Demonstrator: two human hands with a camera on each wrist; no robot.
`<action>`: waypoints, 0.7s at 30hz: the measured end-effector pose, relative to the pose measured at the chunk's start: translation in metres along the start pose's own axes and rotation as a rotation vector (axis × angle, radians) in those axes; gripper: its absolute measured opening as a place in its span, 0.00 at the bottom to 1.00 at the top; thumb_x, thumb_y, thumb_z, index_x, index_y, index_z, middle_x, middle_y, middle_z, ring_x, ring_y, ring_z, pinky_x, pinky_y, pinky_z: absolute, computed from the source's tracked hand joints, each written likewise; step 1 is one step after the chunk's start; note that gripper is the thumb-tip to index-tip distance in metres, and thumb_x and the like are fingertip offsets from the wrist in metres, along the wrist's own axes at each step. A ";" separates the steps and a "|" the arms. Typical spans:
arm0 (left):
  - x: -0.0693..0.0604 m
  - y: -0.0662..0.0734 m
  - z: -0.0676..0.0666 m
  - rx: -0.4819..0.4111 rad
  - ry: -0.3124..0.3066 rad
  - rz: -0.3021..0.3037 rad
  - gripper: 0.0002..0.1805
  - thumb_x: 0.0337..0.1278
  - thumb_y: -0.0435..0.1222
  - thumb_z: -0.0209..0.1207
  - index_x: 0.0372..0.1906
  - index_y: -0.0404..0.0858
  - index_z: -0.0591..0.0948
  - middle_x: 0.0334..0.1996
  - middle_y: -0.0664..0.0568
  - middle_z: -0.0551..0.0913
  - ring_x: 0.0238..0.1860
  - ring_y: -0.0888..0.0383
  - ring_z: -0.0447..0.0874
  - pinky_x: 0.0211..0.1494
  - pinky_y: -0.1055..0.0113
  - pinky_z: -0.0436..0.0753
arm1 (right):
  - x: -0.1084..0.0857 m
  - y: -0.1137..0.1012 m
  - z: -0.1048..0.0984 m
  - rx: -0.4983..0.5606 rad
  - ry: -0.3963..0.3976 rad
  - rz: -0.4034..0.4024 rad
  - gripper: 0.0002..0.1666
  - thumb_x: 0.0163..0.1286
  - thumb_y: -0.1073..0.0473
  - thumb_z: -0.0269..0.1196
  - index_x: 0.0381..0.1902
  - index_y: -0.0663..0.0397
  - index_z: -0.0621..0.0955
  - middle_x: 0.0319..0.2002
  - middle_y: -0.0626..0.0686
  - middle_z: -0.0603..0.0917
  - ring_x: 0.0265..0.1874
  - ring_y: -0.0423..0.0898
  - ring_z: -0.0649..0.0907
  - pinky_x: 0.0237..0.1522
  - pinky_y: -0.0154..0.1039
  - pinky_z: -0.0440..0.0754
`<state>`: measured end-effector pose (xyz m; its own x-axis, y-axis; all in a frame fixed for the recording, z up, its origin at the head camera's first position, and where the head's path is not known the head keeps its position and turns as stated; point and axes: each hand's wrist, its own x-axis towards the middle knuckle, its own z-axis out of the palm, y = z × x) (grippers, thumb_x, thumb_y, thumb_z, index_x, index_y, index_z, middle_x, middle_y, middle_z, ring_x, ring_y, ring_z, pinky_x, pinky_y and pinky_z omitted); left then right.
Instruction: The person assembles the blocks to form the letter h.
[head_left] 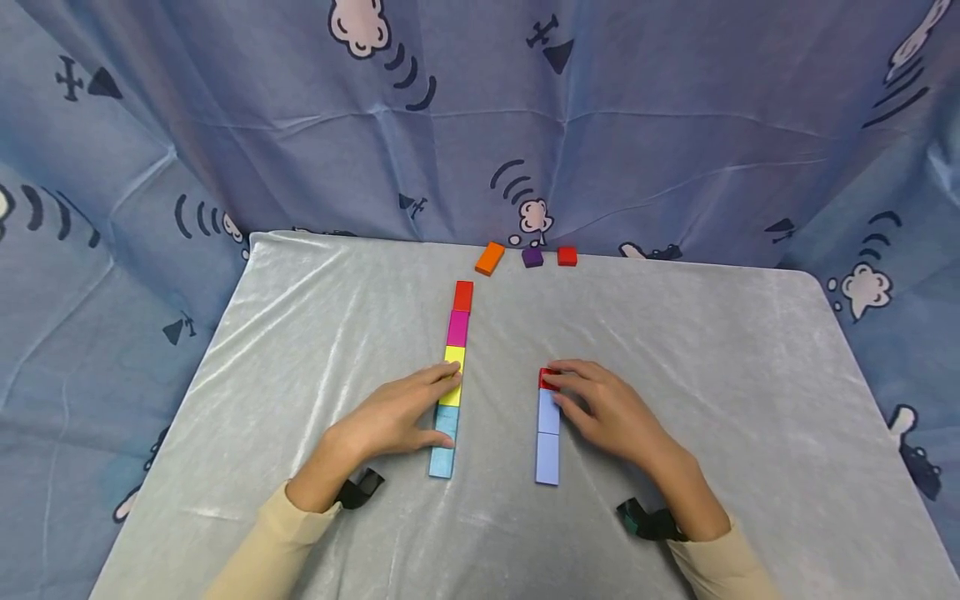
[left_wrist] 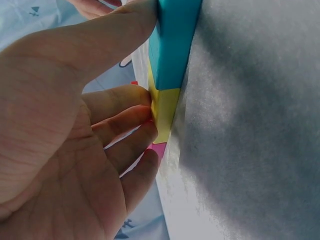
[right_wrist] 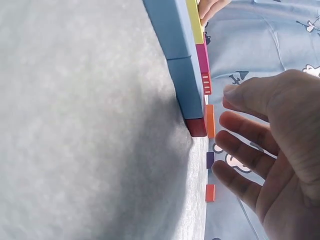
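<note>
In the head view, a line of blocks holds a red block [head_left: 463,296], a magenta block [head_left: 457,328], a yellow part [head_left: 452,393] and teal blocks [head_left: 442,462]. My left hand [head_left: 390,417] lies along its left side, fingertips touching the yellow part [left_wrist: 167,115] and thumb on the teal [left_wrist: 172,55], fingers relaxed. A shorter line has a small red block [head_left: 546,382] at its far end and two light blue blocks [head_left: 547,457]. Beside its far end is my right hand [head_left: 615,412], loosely bent; the right wrist view shows its fingers [right_wrist: 250,155] apart from the red block [right_wrist: 197,127].
Near the far table edge lie an orange block [head_left: 490,258], a purple block [head_left: 532,257] and another red block [head_left: 567,256]. A light grey cloth [head_left: 712,358] covers the table. Behind it hangs a blue patterned curtain [head_left: 465,83].
</note>
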<state>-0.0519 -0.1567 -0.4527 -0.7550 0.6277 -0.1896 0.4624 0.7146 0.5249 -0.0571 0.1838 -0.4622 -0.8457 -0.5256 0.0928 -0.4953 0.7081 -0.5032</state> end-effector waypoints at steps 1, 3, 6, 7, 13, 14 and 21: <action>0.000 0.000 0.000 0.001 0.002 0.002 0.51 0.57 0.49 0.77 0.80 0.35 0.67 0.82 0.46 0.65 0.82 0.48 0.66 0.82 0.51 0.72 | 0.000 0.000 0.000 0.001 0.000 -0.002 0.22 0.73 0.61 0.69 0.63 0.54 0.86 0.65 0.54 0.85 0.66 0.54 0.84 0.67 0.59 0.83; 0.000 -0.001 0.000 0.001 0.000 0.001 0.51 0.57 0.49 0.77 0.80 0.35 0.67 0.82 0.47 0.65 0.83 0.49 0.66 0.82 0.51 0.72 | -0.001 -0.001 0.001 0.001 0.001 -0.008 0.22 0.73 0.61 0.69 0.64 0.54 0.86 0.65 0.54 0.85 0.66 0.54 0.83 0.67 0.59 0.83; 0.000 -0.001 0.000 0.006 0.005 0.008 0.51 0.57 0.48 0.77 0.80 0.35 0.67 0.82 0.46 0.65 0.82 0.48 0.66 0.81 0.51 0.73 | -0.002 -0.001 0.003 -0.001 0.005 -0.019 0.22 0.73 0.61 0.69 0.64 0.55 0.85 0.66 0.54 0.84 0.67 0.54 0.83 0.68 0.59 0.82; 0.000 -0.001 0.000 0.006 0.006 0.008 0.51 0.57 0.48 0.77 0.80 0.35 0.67 0.82 0.46 0.66 0.82 0.48 0.66 0.81 0.51 0.73 | -0.003 -0.001 0.003 -0.002 0.007 -0.021 0.22 0.73 0.61 0.69 0.64 0.55 0.85 0.66 0.54 0.84 0.67 0.54 0.83 0.68 0.59 0.82; 0.002 0.000 0.000 0.002 0.012 0.008 0.50 0.57 0.48 0.77 0.80 0.35 0.67 0.82 0.47 0.66 0.82 0.48 0.66 0.82 0.51 0.72 | -0.006 -0.003 0.003 -0.010 0.019 -0.025 0.25 0.71 0.59 0.72 0.65 0.54 0.85 0.66 0.54 0.85 0.67 0.55 0.83 0.68 0.60 0.82; 0.002 0.000 0.000 0.004 0.012 0.012 0.50 0.57 0.48 0.77 0.80 0.35 0.67 0.82 0.46 0.66 0.82 0.48 0.66 0.81 0.51 0.72 | -0.007 -0.003 0.003 -0.015 0.019 -0.023 0.26 0.70 0.58 0.73 0.65 0.54 0.85 0.66 0.54 0.85 0.66 0.55 0.84 0.68 0.60 0.82; 0.000 0.000 -0.001 0.001 0.007 0.009 0.50 0.57 0.48 0.77 0.80 0.35 0.67 0.82 0.46 0.66 0.82 0.47 0.66 0.80 0.50 0.74 | -0.014 -0.006 0.007 -0.041 0.010 -0.028 0.28 0.67 0.55 0.76 0.64 0.53 0.86 0.65 0.55 0.85 0.65 0.55 0.85 0.67 0.59 0.83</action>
<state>-0.0520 -0.1570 -0.4522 -0.7544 0.6315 -0.1791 0.4693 0.7096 0.5255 -0.0411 0.1833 -0.4661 -0.8331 -0.5409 0.1156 -0.5267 0.7119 -0.4646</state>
